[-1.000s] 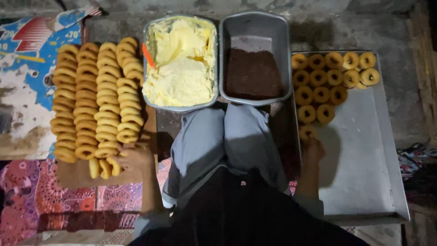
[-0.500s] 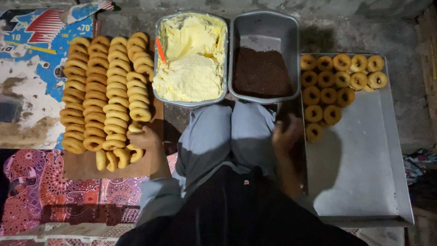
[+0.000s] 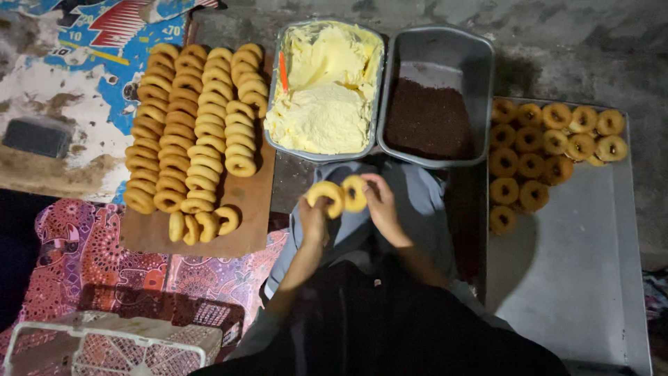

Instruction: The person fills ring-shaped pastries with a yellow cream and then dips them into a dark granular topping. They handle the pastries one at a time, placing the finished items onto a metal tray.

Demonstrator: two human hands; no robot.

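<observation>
My left hand point(image 3: 313, 217) and my right hand point(image 3: 379, 203) meet over my lap. Each grips one half of a split golden donut: the left half point(image 3: 327, 197) and the right half point(image 3: 354, 192), held side by side. Just beyond them stand a metal tub of pale yellow cream point(image 3: 321, 90) with an orange spatula point(image 3: 283, 71) in it, and a metal tub of dark brown crumbs point(image 3: 430, 118).
Rows of plain donuts point(image 3: 191, 132) lie on a brown board point(image 3: 243, 230) at the left. A metal tray point(image 3: 577, 278) at the right carries several finished donuts point(image 3: 550, 150) at its far end. A white wire rack point(image 3: 104, 348) sits at bottom left.
My left hand left the board with a donut and my right hand came in from the tray; both now hold the donut's halves together over my lap.
</observation>
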